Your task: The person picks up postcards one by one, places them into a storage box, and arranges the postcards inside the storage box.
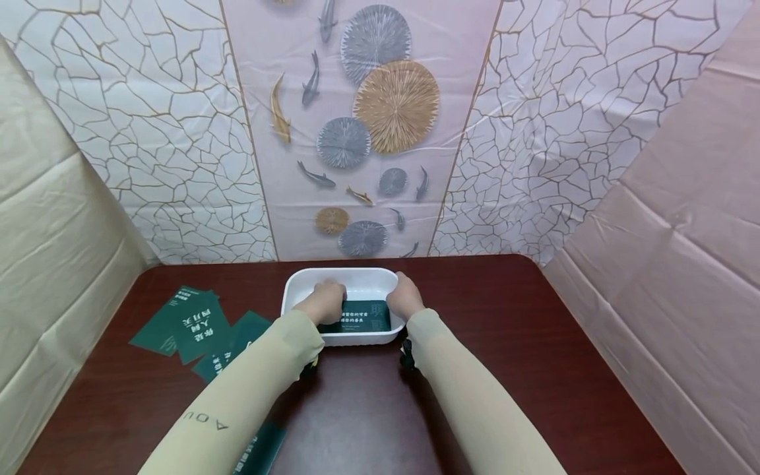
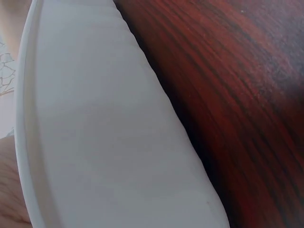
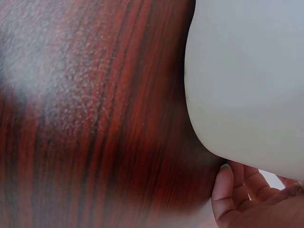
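Near the far edge of the table stands a white plastic tray [image 1: 356, 339]. Inside it is a dark green card [image 1: 371, 318] with white printed characters. My left hand [image 1: 324, 303] reaches over the front rim into the tray and holds the card's left end with curled fingers; its fingertips are hidden. At the tray's right end, my right hand [image 1: 406, 297] grips the rim. In the right wrist view, curled fingers [image 3: 223, 187] lie against the outside of the tray wall [image 3: 242, 85]. The left wrist view is mostly filled by the tray's outer wall [image 2: 104, 118].
Several green printed cards [image 1: 204, 326] overlap on the left of the dark red wooden table [image 1: 505, 343]. Another green card [image 1: 264, 448] lies near the front, partly beneath my left forearm. Patterned cloth walls [image 1: 356, 218] enclose the back and sides.
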Motion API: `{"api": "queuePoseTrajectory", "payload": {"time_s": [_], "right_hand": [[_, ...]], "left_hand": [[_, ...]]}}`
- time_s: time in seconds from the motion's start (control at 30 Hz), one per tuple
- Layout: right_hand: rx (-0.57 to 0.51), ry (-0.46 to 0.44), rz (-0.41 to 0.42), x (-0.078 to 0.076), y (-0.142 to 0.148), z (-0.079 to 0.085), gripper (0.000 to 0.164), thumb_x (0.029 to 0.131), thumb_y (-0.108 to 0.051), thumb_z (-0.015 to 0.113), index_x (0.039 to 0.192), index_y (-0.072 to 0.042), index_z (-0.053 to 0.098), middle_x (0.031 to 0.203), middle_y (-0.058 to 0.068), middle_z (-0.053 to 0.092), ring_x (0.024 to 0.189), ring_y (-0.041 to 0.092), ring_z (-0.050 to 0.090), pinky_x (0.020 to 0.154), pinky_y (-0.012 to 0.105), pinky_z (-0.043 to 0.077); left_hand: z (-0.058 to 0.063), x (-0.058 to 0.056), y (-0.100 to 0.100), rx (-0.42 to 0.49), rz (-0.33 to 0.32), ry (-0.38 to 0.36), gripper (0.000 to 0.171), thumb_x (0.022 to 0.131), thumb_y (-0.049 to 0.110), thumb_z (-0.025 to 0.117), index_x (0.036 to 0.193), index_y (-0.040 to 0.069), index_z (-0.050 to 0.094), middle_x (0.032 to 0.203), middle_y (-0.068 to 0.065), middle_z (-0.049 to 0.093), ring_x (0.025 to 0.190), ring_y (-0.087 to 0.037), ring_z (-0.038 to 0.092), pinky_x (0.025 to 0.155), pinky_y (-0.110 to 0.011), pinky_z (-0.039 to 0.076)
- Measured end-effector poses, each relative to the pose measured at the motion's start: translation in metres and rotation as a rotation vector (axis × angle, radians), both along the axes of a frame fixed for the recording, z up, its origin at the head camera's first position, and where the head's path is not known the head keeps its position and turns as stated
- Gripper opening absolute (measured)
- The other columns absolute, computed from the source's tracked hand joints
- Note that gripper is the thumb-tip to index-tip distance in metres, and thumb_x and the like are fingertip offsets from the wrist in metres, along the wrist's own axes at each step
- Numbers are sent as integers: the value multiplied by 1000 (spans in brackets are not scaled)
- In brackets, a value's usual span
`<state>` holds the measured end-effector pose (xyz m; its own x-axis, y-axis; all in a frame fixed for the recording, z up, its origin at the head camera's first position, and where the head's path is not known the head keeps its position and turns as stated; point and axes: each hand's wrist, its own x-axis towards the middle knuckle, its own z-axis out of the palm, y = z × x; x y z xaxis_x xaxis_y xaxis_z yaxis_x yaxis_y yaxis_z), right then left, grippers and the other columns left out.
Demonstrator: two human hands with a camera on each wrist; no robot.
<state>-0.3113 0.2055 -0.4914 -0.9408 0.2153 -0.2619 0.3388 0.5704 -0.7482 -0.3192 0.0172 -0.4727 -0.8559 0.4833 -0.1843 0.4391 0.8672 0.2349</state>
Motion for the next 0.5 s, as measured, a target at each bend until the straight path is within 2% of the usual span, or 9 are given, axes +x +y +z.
{"api": "queuePoseTrajectory", "payload": {"time_s": [0.2, 0.37, 0.5], "right_hand": [[13, -2, -15, 0, -1, -1, 65, 90, 6, 54, 149, -11, 33, 140, 12, 47, 123, 27, 48, 99, 51, 41], [28, 1, -18, -1, -1, -3, 65, 90, 5, 55, 149, -11, 32, 141, 12, 46, 123, 27, 48, 99, 50, 41], [28, 2, -20, -1, -1, -3, 65, 91, 5, 53, 150, -11, 31, 143, 12, 45, 125, 27, 47, 100, 50, 41]], "left_hand": [[-3, -2, -8, 23, 19, -53, 13, 86, 7, 64, 98, 6, 65, 91, -6, 55, 91, -25, 48, 90, -42, 38], [3, 1, -15, 30, 71, -95, 12, 88, 11, 65, 98, 7, 65, 92, -6, 56, 90, -26, 49, 87, -43, 42], [9, 6, -15, -17, 95, -86, 18, 88, 10, 63, 104, 3, 65, 97, -12, 56, 92, -29, 49, 89, -46, 41]]}}
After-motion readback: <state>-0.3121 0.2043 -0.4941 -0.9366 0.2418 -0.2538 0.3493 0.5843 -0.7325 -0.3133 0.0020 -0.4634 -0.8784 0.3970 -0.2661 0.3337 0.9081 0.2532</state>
